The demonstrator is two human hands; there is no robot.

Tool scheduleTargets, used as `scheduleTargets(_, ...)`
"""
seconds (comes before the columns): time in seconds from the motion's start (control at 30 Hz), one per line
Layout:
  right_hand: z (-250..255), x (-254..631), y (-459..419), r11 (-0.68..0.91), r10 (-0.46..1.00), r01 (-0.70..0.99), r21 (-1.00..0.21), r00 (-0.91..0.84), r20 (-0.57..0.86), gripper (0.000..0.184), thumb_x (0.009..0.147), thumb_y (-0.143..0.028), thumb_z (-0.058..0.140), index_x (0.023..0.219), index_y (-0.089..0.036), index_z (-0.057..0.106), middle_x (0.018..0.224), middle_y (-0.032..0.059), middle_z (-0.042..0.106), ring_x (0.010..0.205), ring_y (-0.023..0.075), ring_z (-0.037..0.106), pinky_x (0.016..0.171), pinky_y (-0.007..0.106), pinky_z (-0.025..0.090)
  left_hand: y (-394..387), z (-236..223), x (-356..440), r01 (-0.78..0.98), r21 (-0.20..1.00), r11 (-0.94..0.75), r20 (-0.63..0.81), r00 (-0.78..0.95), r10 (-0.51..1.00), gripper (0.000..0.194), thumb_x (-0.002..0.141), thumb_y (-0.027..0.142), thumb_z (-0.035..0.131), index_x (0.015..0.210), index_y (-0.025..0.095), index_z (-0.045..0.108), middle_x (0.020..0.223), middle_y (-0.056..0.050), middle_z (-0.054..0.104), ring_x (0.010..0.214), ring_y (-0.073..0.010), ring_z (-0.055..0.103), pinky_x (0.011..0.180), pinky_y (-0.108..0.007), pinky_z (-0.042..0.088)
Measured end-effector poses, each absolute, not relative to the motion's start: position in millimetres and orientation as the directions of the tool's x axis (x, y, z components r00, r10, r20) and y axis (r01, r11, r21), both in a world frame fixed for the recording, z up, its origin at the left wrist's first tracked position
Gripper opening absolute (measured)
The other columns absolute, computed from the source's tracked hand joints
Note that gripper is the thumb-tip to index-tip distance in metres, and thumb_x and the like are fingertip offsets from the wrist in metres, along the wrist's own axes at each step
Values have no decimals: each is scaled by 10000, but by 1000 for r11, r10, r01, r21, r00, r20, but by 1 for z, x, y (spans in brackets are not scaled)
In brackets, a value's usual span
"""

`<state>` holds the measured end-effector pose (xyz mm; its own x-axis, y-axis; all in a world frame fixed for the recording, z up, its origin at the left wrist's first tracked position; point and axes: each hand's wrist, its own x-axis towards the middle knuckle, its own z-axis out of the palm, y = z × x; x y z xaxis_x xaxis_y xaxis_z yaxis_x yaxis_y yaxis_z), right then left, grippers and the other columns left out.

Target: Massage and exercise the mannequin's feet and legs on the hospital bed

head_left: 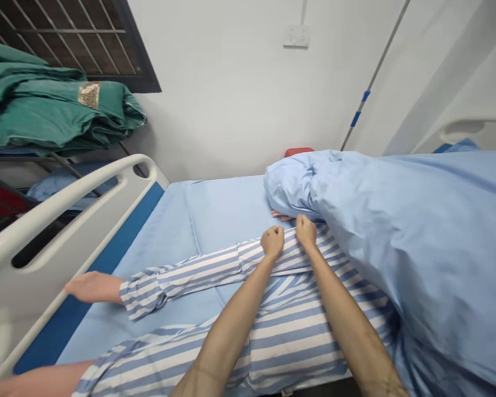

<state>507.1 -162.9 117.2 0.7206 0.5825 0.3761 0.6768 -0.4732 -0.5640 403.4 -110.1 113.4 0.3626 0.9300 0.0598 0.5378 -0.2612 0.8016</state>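
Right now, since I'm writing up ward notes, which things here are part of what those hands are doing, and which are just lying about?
In use: left hand, right hand, striped gown, blue bedsheet bunched beside them.
Lying about: folded green linen, white bed rail, wall socket.

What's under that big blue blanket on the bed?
Fingers show at the edge of the blue blanket, and a striped gown runs beneath it. Anything further underneath is covered and cannot be seen.

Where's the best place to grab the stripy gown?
Try the folded edge of the striped gown, coming from above, where the left hand and right hand already are. The fold stands up a little, so fingers can probably pinch it easily.
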Motion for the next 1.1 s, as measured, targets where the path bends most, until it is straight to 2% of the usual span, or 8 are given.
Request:
scheduleTargets(0.23, 104, 515, -169, -612, 582, 665, -428, 745, 325, 386, 1026, -298, 361, 919, -136, 695, 780, 91, 686, 647, 156, 524, 614, 281, 229, -102, 117, 387, 559, 753, -347, -4, 531, 847, 309, 891, 301, 485, 676, 201, 683, 788, -52, 727, 790, -160, 624, 702, -243, 383)
scheduleTargets(0.47, 142, 499, -165, -712, 664, 665, -225, 742, 90, 376, 1016, -213, 339, 1085, -72, 680, 1036, 209, 712, 927, 235, 666, 733, 298, 389, -55, 137, 261, 658, 733, -173, 29, 223, 974, 343, 924, 249, 398, 664, 194, 614, 767, -63, 699, 762, -168, 590, 650, -241, 336)
scheduleTargets(0.6, 149, 462, -155, -698, 697, 702, -142, 712, 90, 327, 975, -172, 399, 1157, -64, 648, 1130, 231, 678, 1056, 283, 637, 809, 331, 413, -9, 146, 156, 716, 685, -136, 89, 103, 991, 334, 926, 267, 388, 669, 193, 587, 758, -53, 677, 746, -164, 559, 629, -243, 294)
scheduleTargets(0.7, 136, 396, -142, -567, 788, 807, -167, 590, 176, 299, 982, -188, 387, 1081, -100, 655, 1074, 195, 686, 1023, 250, 623, 828, 312, 404, 12, 141, 93, 833, 518, -195, 129, 149, 980, 362, 943, 289, 366, 715, 190, 628, 752, -48, 677, 744, -163, 576, 633, -243, 301)
scheduleTargets(0.8, 117, 300, -126, -203, 934, 949, -243, 262, 242, 276, 987, -199, 376, 953, -164, 647, 970, 112, 696, 922, 195, 612, 792, 269, 383, 15, 124, 53, 891, 415, -186, 50, 182, 982, 340, 932, 284, 410, 791, 172, 699, 820, -93, 714, 819, -201, 630, 688, -255, 358)
scheduleTargets(0.9, 112, 208, -105, 112, 963, 946, -305, -28, 267, 287, 986, -263, 398, 806, -200, 612, 807, 56, 672, 771, 173, 578, 699, 260, 340, 11, 106, 39, 902, 408, -141, -23, 165, 986, 315, 915, 277, 464, 897, 135, 745, 962, -165, 731, 959, -268, 656, 796, -305, 409)
scheduleTargets(1.0, 124, 154, -73, 185, 946, 919, -349, -71, 316, 344, 999, -310, 376, 755, -202, 593, 714, 40, 634, 674, 157, 533, 635, 266, 278, 10, 97, 37, 901, 419, -109, -83, 158, 984, 334, 934, 292, 468, 1017, 133, 750, 1078, -189, 718, 1068, -288, 647, 882, -336, 420)
scheduleTargets(1.1, 130, 139, -41, 146, 936, 903, -404, 6, 351, 360, 989, -334, 381, 722, -200, 582, 663, 33, 601, 623, 145, 492, 610, 271, 233, 12, 99, 37, 895, 441, -63, -147, 141, 979, 324, 941, 300, 489, 1059, 146, 748, 1098, -188, 716, 1088, -280, 650, 911, -338, 425)
